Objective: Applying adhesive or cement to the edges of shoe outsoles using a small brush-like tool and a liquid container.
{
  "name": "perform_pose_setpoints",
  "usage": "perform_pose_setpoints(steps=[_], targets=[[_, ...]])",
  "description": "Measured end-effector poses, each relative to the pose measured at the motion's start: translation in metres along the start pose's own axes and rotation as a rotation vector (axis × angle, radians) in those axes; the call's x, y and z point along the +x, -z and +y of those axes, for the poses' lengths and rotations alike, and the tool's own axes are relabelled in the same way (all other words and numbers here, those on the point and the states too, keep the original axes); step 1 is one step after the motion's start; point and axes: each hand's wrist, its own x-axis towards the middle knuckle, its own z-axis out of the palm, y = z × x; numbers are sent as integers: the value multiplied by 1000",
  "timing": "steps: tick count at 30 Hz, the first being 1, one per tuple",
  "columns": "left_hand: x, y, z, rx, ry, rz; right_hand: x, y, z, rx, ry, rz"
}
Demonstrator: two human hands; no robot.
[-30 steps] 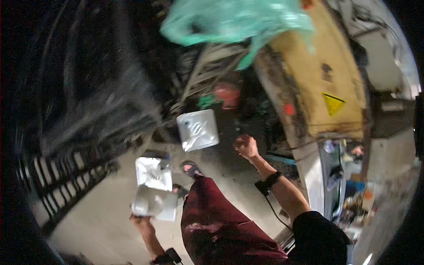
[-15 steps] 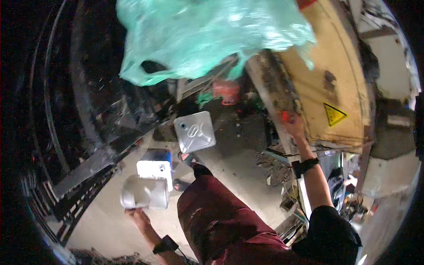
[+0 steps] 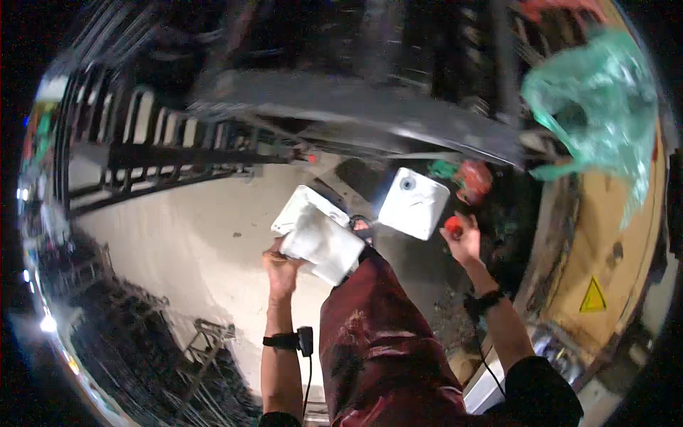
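My left hand [image 3: 281,269] is closed on the edge of a pale, whitish cylindrical container [image 3: 324,240], tilted and blurred by motion. Behind and partly under it is a white square-topped can [image 3: 300,205], mostly hidden by the container. Between the fingers of my right hand [image 3: 465,242] is a small round red cap [image 3: 453,226], held up near a second square-topped can [image 3: 414,204]. That can stands on the floor with a dark round opening near one corner of its top. Hand and can are apart.
A green plastic bag [image 3: 605,92] hangs at the far right beside a yellowish panel [image 3: 569,263] with a yellow triangular sign. A red bag [image 3: 475,179] lies beyond the second can. Dark metal framework [image 3: 356,99] crosses the far side. A rack of dark bars [image 3: 178,135] stands left.
The view has swung left, so the green bag now sits at the right. My left hand has lifted the pale container over the can; my right hand has come in from the panel with the red cap.
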Motion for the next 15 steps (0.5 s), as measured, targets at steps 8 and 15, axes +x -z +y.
perform_pose_setpoints(steps=[8,15], targets=[[-28,26,-26,123,26,102,107,-247,70,-176,-51,-124],[-21,48,-55,88,-27,199,127,-299,126,122,-89,16]])
